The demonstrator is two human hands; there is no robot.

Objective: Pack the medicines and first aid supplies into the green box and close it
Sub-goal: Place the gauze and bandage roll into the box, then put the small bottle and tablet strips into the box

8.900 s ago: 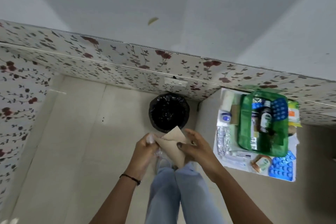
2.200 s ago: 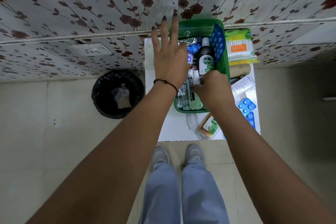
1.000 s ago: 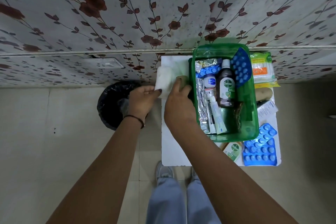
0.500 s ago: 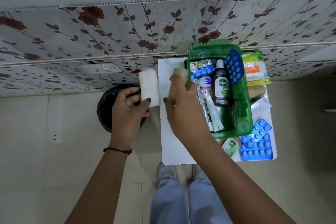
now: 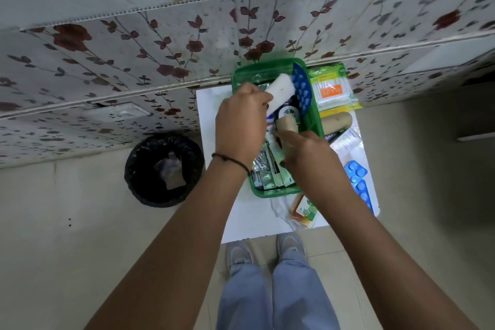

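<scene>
The open green box (image 5: 312, 115) stands on a small white table (image 5: 211, 120) against the flowered wall. My left hand (image 5: 241, 126) holds a white gauze roll (image 5: 280, 92) over the far end of the box. My right hand (image 5: 308, 158) holds a tan bandage roll (image 5: 288, 126) over the box's middle. Inside lie a dark antiseptic bottle (image 5: 290, 112), a blue blister sheet (image 5: 301, 94) leaning on the right wall, and tubes and foil strips (image 5: 265, 171) at the near end.
Right of the box lie a cotton bud pack (image 5: 332, 90), another tan roll (image 5: 337, 120), a white packet (image 5: 345, 140) and blue blister packs (image 5: 357, 177). A small orange-green carton (image 5: 305, 210) lies in front. A black-lined bin (image 5: 163, 169) stands left on the floor.
Both hands have moved right from the table's left side to above the box, carrying the white roll and the tan roll with them.
</scene>
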